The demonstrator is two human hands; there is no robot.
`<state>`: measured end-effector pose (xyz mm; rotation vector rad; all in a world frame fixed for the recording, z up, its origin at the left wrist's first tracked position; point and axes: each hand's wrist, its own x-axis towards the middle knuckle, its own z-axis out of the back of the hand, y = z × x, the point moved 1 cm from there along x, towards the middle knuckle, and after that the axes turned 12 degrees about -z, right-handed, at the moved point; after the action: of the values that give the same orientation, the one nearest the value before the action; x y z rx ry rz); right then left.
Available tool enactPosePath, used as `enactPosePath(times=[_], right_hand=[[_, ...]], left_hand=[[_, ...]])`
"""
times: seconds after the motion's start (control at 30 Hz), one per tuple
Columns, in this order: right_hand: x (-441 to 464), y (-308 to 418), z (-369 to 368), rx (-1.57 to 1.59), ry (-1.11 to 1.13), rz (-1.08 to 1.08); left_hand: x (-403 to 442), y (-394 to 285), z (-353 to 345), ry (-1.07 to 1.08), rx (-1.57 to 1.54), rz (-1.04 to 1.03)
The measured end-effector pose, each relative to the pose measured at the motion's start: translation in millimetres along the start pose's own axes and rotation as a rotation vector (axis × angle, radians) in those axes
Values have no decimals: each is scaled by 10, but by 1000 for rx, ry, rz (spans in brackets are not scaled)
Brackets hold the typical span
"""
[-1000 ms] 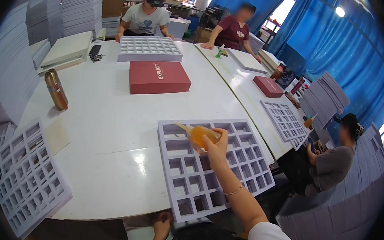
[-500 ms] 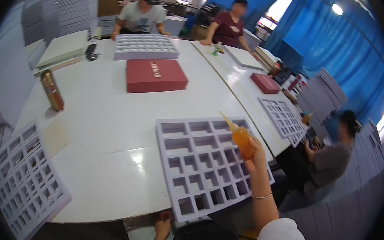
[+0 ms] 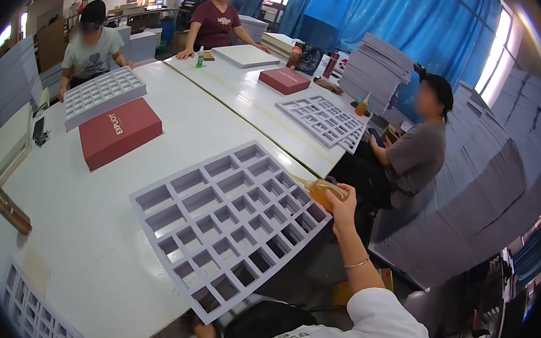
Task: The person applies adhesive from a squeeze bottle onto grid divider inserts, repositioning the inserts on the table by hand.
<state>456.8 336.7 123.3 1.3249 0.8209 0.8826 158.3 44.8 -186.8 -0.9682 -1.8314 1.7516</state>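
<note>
My right hand (image 3: 340, 207) is closed round a clear squeeze bottle (image 3: 324, 195) of amber liquid. The bottle lies tilted, its thin nozzle pointing left over the right edge of a pale grey compartment tray (image 3: 207, 317). Large rectangular cells fill the tray's far-left part and smaller ones the rest; its near-right side overhangs the table. Whether the nozzle touches the tray I cannot tell. My left hand (image 3: 204, 335) is low, below the tray's near corner, its fingers mostly hidden.
A red box (image 3: 121, 133) and another compartment tray (image 3: 106, 94) stand at the far left. A gold-brown flask (image 3: 12, 211) and a further tray (image 3: 39, 316) are nearer left. Three people sit or stand round the white table (image 3: 93, 238). Tall board stacks (image 3: 468, 165) rise at right.
My view has turned to the right, so the scene has shifted left. The bottle has tipped from steep to nearly level, nozzle lower at the tray's edge. My right hand keeps its grip.
</note>
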Motion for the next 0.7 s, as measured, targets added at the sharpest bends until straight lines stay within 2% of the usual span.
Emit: enactPosePath(times=[0.23,0.33,0.53,0.63,0.7], right_hand=[[-4,39,104,109,25,-172],[47,15,17,77,22,-176],[247,-115,-170,11,45,-18],[404,-249,-195,-47,-1,113],[468,-301,-179,-109,-28,122]], left_hand=[[25,252,46,-66,71,-60],[21,216,63,-45,56,-21],[3,160,62,-49,10,46],[24,333,101,-48,91,-15],[30,359,157,-12,120,79]])
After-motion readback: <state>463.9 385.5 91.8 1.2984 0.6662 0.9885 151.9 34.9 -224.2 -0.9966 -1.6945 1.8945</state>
